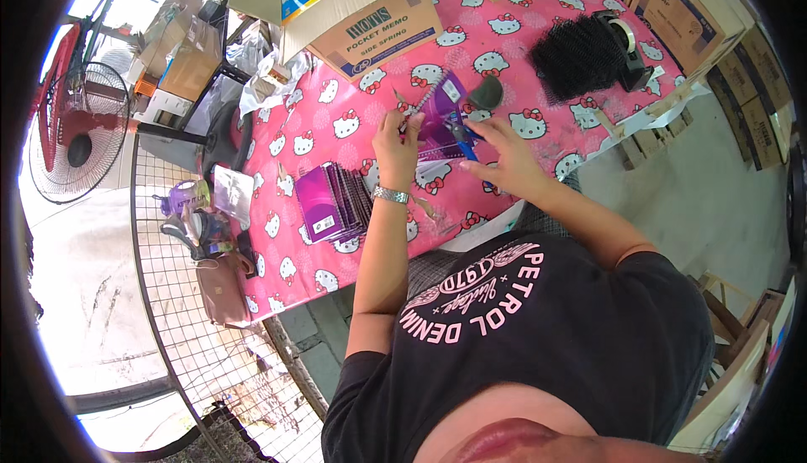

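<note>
Across my feed's middle I see a hot-pink tablecloth (326, 145) patterned with white cat faces touched with red, purple notebooks (318, 202) left of centre, and a bright blue hand tool (462, 139) near the centre. Toward the upper right I pick out a black, mesh-like heap (573, 60); at top centre, a brown carton (378, 36) banded dark blue; lower down, a black shirt (580, 328) with pale pink lettering.

With my left hand (395, 152) I hold a purple notebook (443, 103) above the pink surface (307, 292); my right hand (511, 160) grips a blue-handled tool (459, 137) against it. More purple notebooks (324, 204) lie overlapped near my left wrist. Beyond my hands stand an open carton (378, 36) and, farther right, a black wiry bundle (576, 58).
</note>
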`<state>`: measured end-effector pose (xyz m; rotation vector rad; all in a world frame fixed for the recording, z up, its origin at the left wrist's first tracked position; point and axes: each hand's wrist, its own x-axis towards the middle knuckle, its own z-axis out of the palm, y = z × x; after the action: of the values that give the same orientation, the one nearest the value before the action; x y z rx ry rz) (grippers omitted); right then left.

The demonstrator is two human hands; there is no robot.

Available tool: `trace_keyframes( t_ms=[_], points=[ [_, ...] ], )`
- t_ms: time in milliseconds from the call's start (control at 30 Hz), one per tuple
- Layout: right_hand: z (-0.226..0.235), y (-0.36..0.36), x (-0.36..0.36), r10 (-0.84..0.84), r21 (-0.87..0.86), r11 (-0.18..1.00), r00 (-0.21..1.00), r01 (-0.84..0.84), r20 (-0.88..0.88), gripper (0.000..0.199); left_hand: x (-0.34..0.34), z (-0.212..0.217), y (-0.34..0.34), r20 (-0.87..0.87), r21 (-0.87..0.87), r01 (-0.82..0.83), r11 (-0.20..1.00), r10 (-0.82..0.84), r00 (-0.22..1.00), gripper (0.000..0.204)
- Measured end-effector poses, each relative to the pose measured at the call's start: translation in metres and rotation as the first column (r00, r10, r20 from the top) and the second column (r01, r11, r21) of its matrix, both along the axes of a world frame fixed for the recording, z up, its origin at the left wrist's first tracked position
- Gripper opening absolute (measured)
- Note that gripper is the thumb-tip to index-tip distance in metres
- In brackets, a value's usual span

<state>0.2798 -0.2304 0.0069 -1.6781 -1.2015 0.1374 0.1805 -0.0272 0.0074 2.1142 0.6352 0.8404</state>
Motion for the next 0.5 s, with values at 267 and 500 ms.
trace_keyframes(
  t_ms=[267, 500],
  points=[
    [0.013, 0.015, -0.013, 0.145, 0.073, 0.987, 0.988, -0.141, -0.045, 0.062, -0.007, -0.010, 0.010, 0.131, 0.059, -0.097, 0.994, 0.088, 0.987, 0.023],
    [0.022, 0.030, -0.014, 0.125, 0.006, 0.992, 0.992, -0.125, 0.011, 0.060, -0.005, 0.006, -0.006, 0.091, -0.129, -0.096, 0.987, 0.108, 0.990, 0.019]
  ],
)
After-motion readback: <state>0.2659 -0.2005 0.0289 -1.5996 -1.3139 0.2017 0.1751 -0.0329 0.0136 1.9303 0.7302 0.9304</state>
